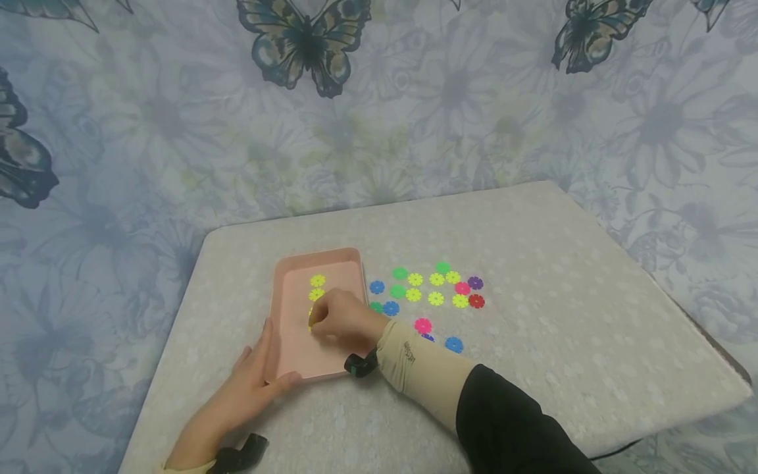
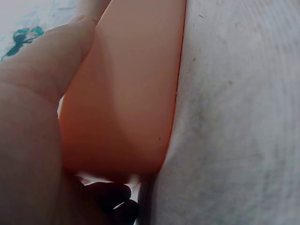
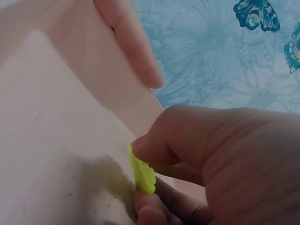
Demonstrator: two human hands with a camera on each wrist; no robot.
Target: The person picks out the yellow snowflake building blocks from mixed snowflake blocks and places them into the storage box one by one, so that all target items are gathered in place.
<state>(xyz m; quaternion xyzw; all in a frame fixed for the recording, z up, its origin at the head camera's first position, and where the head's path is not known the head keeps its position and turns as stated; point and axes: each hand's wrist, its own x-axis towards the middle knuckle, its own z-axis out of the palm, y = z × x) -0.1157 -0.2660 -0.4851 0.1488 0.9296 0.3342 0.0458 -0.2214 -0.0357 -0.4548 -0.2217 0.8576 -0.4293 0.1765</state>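
A pink rectangular tray [image 1: 290,349] lies on the table's left part. My left hand [image 1: 245,388] grips its near left corner, with the thumb by the front edge and the fingers along the left side. Over the tray, my right hand [image 1: 343,319] pinches a yellow snowflake disc [image 3: 142,173] between thumb and fingers; in the right wrist view it is tilted on edge close to the tray floor. Farther back in the tray, yellow snowflake discs [image 1: 317,280] form a line running away from me. The right hand partly covers the near end of this line.
Right of the tray, several loose discs lie on the light tablecloth [image 1: 562,316]: green [image 1: 400,273], yellow [image 1: 435,299], blue [image 1: 454,345], pink [image 1: 423,326], red [image 1: 476,301] and purple [image 1: 476,283]. My right forearm crosses in front of some. A butterfly-patterned wall covering [image 1: 379,131] stands behind the table.
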